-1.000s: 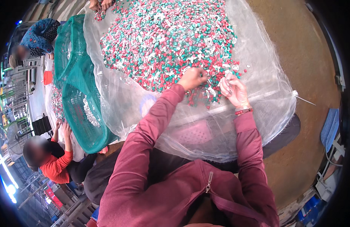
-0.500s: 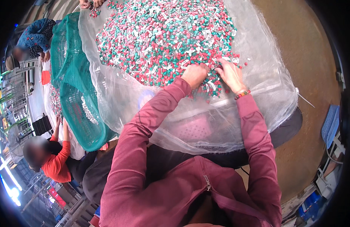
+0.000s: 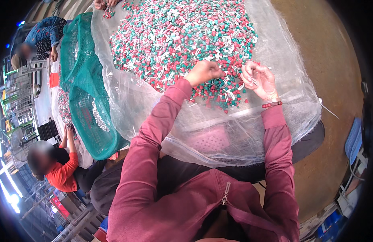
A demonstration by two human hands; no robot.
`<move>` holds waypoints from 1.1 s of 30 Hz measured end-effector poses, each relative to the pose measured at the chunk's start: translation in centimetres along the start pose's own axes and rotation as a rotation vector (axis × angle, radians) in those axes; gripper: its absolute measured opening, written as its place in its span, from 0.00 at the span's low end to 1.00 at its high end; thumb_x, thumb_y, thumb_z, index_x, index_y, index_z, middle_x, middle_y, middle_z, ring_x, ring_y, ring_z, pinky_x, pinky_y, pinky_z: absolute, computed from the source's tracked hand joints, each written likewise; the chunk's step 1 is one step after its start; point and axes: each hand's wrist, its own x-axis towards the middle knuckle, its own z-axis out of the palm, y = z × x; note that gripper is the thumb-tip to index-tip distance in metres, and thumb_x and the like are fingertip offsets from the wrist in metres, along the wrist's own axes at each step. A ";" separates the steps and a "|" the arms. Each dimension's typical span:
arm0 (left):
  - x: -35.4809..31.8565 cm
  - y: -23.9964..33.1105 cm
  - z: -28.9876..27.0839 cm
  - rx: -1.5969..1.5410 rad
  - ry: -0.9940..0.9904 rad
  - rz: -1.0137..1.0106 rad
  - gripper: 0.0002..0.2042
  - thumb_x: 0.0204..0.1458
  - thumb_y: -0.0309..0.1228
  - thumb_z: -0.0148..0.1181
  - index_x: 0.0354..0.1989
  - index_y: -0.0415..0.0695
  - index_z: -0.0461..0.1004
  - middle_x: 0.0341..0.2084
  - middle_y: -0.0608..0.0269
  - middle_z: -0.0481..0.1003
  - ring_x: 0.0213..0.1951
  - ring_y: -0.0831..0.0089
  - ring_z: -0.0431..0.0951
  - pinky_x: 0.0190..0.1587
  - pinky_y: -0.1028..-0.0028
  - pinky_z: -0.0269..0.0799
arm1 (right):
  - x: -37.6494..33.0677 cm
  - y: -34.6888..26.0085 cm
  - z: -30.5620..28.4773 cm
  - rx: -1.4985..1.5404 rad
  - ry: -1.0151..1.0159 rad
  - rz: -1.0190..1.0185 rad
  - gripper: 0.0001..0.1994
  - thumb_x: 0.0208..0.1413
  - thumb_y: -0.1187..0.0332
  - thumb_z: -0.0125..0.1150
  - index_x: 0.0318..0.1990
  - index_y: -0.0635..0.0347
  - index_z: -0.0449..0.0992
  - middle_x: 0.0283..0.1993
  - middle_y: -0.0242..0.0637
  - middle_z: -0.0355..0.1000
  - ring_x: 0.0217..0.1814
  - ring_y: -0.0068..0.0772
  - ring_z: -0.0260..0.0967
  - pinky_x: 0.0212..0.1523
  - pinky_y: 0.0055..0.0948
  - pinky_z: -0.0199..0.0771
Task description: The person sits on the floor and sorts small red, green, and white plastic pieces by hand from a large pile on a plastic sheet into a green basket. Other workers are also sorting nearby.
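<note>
A wide heap of small red, pink and green pieces [image 3: 178, 36], mixed with white loop-shaped bits, is spread over a translucent mesh sheet [image 3: 275, 48] in front of me. My left hand [image 3: 204, 72] is over the heap's near edge with its fingertips pinched together. What sits in that pinch, if anything, is too small to name. Just right of the heap, my right hand [image 3: 259, 80] is raised, palm turned inward and fingers curled around small white pieces. A red beaded bracelet [image 3: 272, 103] circles that wrist.
Green mesh baskets [image 3: 93, 137] stand to the left, white pieces inside one. A co-worker in orange [image 3: 63, 171] and one in blue [image 3: 45, 34] work beyond them. Another person's hands [image 3: 104, 4] touch the heap's far left. A blue woven thing [image 3: 353, 141] is far right.
My right hand has lifted off the heap, moved right and curled its fingers with the palm turned inward. My left hand has shifted slightly left and up. The view has turned slightly.
</note>
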 end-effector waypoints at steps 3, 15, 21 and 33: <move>0.0 -2.1 2.8 0.697 0.151 0.119 0.11 0.49 0.37 0.61 0.34 0.41 0.75 0.27 0.50 0.76 0.30 0.55 0.78 0.36 0.60 0.73 | -0.2 0.0 -0.1 -0.267 0.217 0.076 0.18 0.63 0.53 0.46 0.29 0.58 0.65 0.20 0.26 0.58 0.18 0.13 0.53 0.13 0.13 0.45; -2.9 1.5 -4.6 -1.161 -0.157 -0.076 0.10 0.52 0.31 0.41 0.31 0.36 0.66 0.21 0.66 0.61 0.19 0.82 0.59 0.16 0.82 0.51 | 2.5 8.8 -2.5 -2.130 0.456 0.168 0.07 0.55 0.67 0.53 0.37 0.60 0.72 0.29 0.52 0.73 0.36 0.53 0.73 0.35 0.46 0.71; -2.5 0.2 -1.8 -0.128 -0.013 0.052 0.11 0.48 0.35 0.62 0.35 0.41 0.77 0.21 0.65 0.75 0.21 0.72 0.73 0.25 0.70 0.68 | 2.3 5.8 -2.2 -1.132 0.538 0.159 0.07 0.53 0.67 0.59 0.30 0.59 0.71 0.19 0.27 0.63 0.21 0.22 0.62 0.22 0.24 0.61; -2.5 -3.4 -1.8 -0.432 -0.039 -0.331 0.06 0.50 0.27 0.54 0.35 0.40 0.71 0.13 0.69 0.64 0.14 0.78 0.64 0.14 0.76 0.58 | -0.6 -0.6 1.8 -0.018 0.053 0.040 0.12 0.58 0.60 0.53 0.31 0.60 0.68 0.18 0.26 0.54 0.18 0.18 0.52 0.14 0.15 0.47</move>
